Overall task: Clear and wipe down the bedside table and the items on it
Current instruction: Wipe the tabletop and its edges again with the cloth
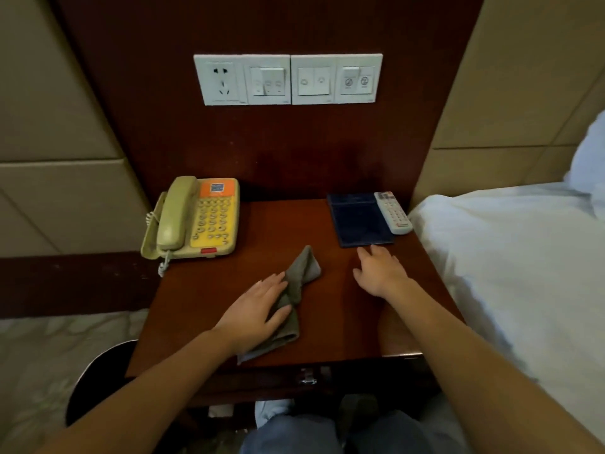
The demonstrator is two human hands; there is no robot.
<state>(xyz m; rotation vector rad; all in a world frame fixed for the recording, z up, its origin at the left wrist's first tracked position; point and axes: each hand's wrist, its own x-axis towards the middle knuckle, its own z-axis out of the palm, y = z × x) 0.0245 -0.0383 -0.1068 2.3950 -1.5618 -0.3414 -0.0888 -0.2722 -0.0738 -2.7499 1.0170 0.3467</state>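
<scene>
A dark wooden bedside table [209, 299] fills the middle of the view. A grey cloth [299, 276] lies crumpled on it, and my left hand [258, 309] rests flat on the cloth's near part with straight fingers. My right hand [379, 273] lies open on the bare wood, fingertips just short of a dark blue tray [358, 221]. A white remote control [393, 213] lies along the tray's right edge. A beige and yellow telephone [196, 219] stands at the table's back left, handset on its cradle.
A white switch and socket panel [288, 79] is on the wooden wall behind. A bed with white linen [510, 257] borders the table on the right. A drawer handle [307, 376] shows under the front edge, my knees below it. A round black object [95, 381] sits at lower left.
</scene>
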